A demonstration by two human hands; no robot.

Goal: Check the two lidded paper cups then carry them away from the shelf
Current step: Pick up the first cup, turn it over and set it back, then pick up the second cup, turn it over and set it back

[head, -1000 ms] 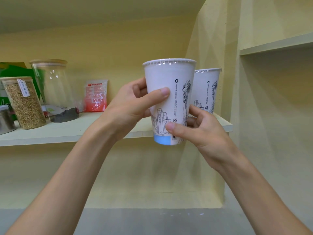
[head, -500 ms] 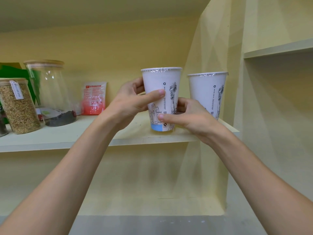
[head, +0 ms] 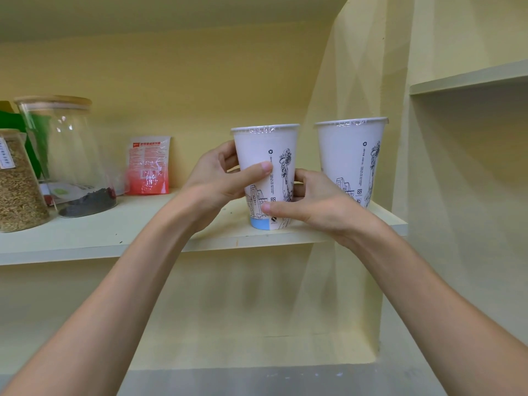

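Landmark: the shelf [head: 120, 238], a pale board along the yellow wall.
Near cup [head: 267, 155]: white paper, sealed with a clear film lid; its blue base stands at or just over the front edge of the shelf, upright.
Far cup [head: 350, 164]: same make, standing on the shelf at its right end, just beside the near cup, not touching it.
My left hand [head: 217, 181]: wrapped round the near cup's middle, thumb across the front.
My right hand [head: 314, 204]: clasping the same cup low down, thumb on the print near the base.
Handling: thin wall, I judge it dents under a squeeze; film lid punctures easily; weight unknown, contents hidden.
Best hold: mid-wall, light even pressure, kept upright, fingers clear of the film.
Print: black line drawing of a statue and buildings, recycling mark, vertical small type too fine to read.
Other stock, left on the shelf: red packet [head: 148, 167], text illegible; glass jar [head: 67, 155]; grain jar [head: 18, 184], label unreadable.
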